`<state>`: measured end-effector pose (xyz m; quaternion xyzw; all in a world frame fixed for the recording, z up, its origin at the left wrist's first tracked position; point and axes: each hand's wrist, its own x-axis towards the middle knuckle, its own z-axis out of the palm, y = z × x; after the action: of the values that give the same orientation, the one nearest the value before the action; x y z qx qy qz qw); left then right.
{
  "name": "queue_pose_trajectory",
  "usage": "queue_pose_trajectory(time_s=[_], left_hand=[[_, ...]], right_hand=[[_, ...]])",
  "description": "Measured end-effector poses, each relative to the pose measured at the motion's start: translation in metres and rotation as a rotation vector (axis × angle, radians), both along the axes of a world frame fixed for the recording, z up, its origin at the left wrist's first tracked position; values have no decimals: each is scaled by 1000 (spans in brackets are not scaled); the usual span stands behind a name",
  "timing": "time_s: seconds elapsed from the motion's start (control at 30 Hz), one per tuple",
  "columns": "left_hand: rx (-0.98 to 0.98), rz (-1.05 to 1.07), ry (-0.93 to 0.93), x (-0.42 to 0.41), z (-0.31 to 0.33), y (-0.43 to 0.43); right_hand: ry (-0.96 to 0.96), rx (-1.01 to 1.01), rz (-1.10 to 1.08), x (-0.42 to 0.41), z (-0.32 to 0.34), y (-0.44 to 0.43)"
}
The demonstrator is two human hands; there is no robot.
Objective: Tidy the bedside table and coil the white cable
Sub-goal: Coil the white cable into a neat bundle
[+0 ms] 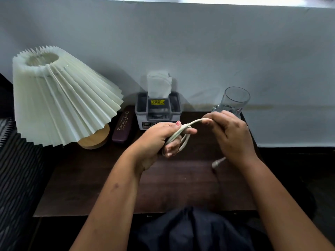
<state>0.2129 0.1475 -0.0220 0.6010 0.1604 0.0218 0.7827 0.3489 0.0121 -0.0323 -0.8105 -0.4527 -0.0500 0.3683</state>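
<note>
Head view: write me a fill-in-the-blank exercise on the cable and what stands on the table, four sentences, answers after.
1. The loops of the white cable are gathered in the ____ hand.
2. The right hand pinches the cable, and its loose plug end hangs ____ that hand.
3. The spectacle case lies between the lamp and the ____ box.
4. The empty ____ stands behind the right hand.

Answers: left; below; tissue; glass

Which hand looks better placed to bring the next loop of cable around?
The right hand, probably. It holds the free run of the white cable, whose plug end hangs below it, while the left hand is full, clutching the finished loops.
</note>
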Motion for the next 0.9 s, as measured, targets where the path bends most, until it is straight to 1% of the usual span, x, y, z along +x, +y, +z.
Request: queue_pose_trajectory(time_s=[0.1, 0.17, 0.23, 0.3, 0.37, 0.43, 0.47, 0.5, 0.53, 0.6, 0.67, 0.7, 0.73, 0.77, 0.8, 0.83, 0.87, 0.9], left_hand=[[-173, -70, -82, -1, 5, -1], [-272, -60, -161, -1, 5, -1], [-351, 35, -247, 2, 6, -2], [-381, 188, -300, 7, 6, -2], [-367, 371, -311, 11, 4, 1], [-353, 554, -298, 13, 0, 7], [-304, 621, -285, 13, -3, 10], [-201, 669, -259, 13, -5, 11], [-51, 696, -211, 14, -8, 10], [299, 661, -74, 16, -14, 6], [625, 558, 87, 14, -21, 4], [737, 494, 163, 12, -23, 5], [773, 416, 236, 9, -26, 8], [715, 331, 289, 6, -27, 11], [586, 232, 319, 4, -26, 11], [439, 125, 327, 2, -23, 8], [330, 36, 312, 1, -21, 4], [260, -9, 281, 1, -18, 1]], right_hand=[[101, -28, -19, -1, -9, 3], [163, -33, -32, -5, -14, 7], [274, -61, -15, -12, -17, 13], [355, -173, 31, -23, -21, 17], [330, -345, 78, -34, -23, 20], [250, -493, 139, -47, -19, 23], [201, -532, 179, -55, -15, 25], [142, -556, 217, -62, -11, 26], [72, -571, 246, -69, -6, 28], [-69, -574, 296, -78, 0, 29], [-202, -535, 358, -78, 4, 29], [-286, -467, 396, -75, 5, 27], [-357, -399, 409, -71, 7, 26], [-352, -323, 397, -67, 9, 24], [-267, -260, 383, -60, 10, 21], [-142, -206, 377, -52, 12, 17], [-15, -153, 376, -44, 11, 15], [87, -91, 368, -37, 10, 13]])
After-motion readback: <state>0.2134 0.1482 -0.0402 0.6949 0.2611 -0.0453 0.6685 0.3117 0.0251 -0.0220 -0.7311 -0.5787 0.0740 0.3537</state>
